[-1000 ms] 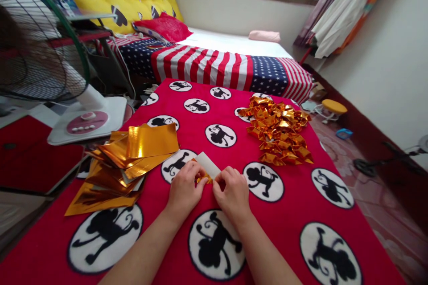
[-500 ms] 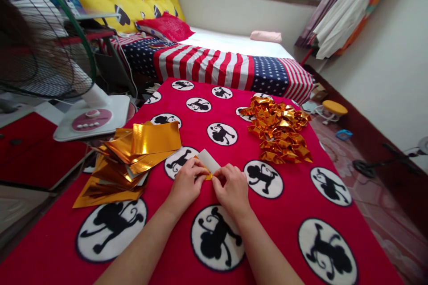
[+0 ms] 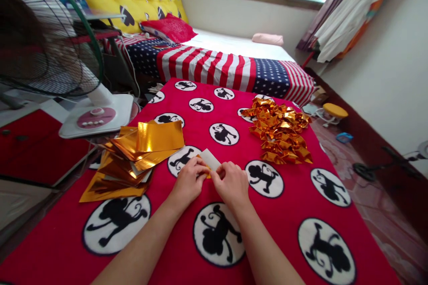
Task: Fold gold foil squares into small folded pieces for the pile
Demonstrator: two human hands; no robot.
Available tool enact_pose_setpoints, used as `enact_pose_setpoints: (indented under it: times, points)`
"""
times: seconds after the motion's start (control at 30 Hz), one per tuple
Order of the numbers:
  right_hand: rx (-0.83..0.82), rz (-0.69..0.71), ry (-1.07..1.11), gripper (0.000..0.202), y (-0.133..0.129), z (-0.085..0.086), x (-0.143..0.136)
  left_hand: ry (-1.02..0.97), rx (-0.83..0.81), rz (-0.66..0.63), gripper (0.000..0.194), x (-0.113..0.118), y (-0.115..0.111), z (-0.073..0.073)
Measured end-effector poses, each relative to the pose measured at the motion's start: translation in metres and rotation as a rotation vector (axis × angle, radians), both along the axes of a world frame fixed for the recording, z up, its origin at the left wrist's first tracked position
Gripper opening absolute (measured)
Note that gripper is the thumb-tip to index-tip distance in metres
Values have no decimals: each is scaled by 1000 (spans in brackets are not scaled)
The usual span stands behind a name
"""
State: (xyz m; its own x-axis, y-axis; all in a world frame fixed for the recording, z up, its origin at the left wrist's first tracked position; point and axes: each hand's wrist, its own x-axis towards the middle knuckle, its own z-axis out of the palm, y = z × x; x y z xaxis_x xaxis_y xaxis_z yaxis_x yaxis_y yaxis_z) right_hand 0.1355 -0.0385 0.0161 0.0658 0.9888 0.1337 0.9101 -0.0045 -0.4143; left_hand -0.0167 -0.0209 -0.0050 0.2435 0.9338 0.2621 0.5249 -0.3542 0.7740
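Observation:
A small sheet of gold foil paper [image 3: 210,159], its pale side up, lies partly folded on the red cloth with monkey prints [image 3: 230,111]. My left hand [image 3: 191,180] pinches its near left edge. Close beside it, my right hand [image 3: 230,182] has thumb and fingers pressed on the near right edge. The fingertips cover most of the fold. To the left is a loose pile of flat gold sheets [image 3: 160,136]. Folded gold pieces [image 3: 282,129] are heaped at the right of the cloth.
A fan [image 3: 96,116] stands at the left edge of the table. Beyond the table is a bed [image 3: 214,64] with a flag-patterned cover and a red pillow [image 3: 170,28]. A yellow stool [image 3: 335,110] is on the floor to the right.
The view has shifted slightly, so the scene sits a little further right. My fingers have moved slightly at the fold; both hands remain on the sheet.

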Motion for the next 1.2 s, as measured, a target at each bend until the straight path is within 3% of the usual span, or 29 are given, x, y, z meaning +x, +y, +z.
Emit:
enact_pose_setpoints:
  times: [0.13,0.3,0.47,0.63,0.77,0.97,1.2]
  points:
    - [-61,-36,-73,23,9,2,-6,0,-8,48,17,0,0,3]
    - [-169,-101,-80,15,19,2,-4,27,-17,66,21,-1,1,6]
    - [-120,-144,-112,13,20,-2,-1,-1,8,35,19,-2,-1,4]
    - [-113,-139,-46,17,20,-1,4,-40,108,4,17,-1,-5,-2]
    - [-185,-163,-28,19,22,1,9,127,237,30,22,1,-4,0]
    - [-187,-187,16,19,14,3,15,247,227,23,17,6,-8,6]
    - [-161,-205,111,15,-4,4,17,149,184,-16,17,13,-3,3]
